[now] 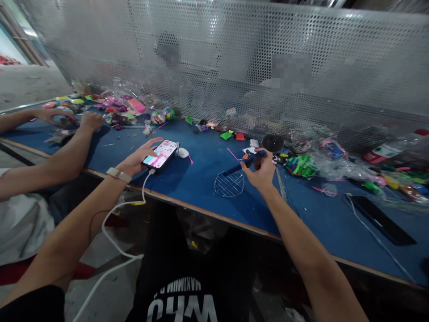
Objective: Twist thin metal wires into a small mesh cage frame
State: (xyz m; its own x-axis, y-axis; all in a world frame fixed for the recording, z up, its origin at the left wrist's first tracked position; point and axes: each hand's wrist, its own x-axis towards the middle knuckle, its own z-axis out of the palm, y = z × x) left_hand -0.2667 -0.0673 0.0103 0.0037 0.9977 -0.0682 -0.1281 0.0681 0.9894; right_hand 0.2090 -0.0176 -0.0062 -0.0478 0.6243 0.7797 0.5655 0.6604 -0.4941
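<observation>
My left hand (137,158) grips a smartphone (162,154) with a lit screen. Its thumb lies over the near left edge, and a white cable (144,190) is plugged into the lower end. Beside the phone's right edge lies a small white rounded object (182,153). My right hand (261,172) is closed around a dark blue object (256,157); fingers cover part of it, and its kind is unclear. Just left of that hand, a round wire mesh piece (229,184) rests at the blue tabletop (201,183); whether it joins the dark blue object I cannot tell.
A perforated metal panel (221,58) stands behind the table. Colourful pieces and clear plastic bags (127,100) line its foot. To the right are a bottle (385,152) and a dark phone (384,220) with a cable. Another person's hands (90,120) work at the left.
</observation>
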